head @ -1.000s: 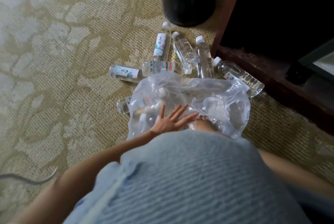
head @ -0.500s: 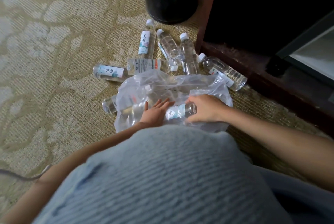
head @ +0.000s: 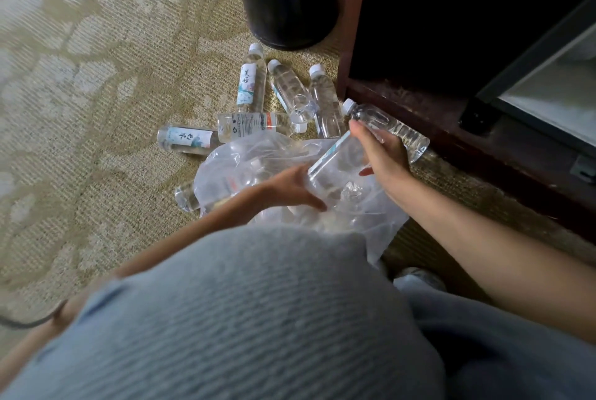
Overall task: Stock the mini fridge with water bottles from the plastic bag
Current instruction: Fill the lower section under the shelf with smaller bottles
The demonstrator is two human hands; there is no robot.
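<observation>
In the head view, a clear plastic water bottle is gripped in the right hand and held tilted over the crumpled transparent plastic bag. The left hand is laid on the bag; whether film is pinched cannot be told. The open mini fridge stands to the right. Clinging film could drag the bag along, and the loose bottles lying nearby could be knocked.

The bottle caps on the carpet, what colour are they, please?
The caps are white, clearest in the head view.
</observation>
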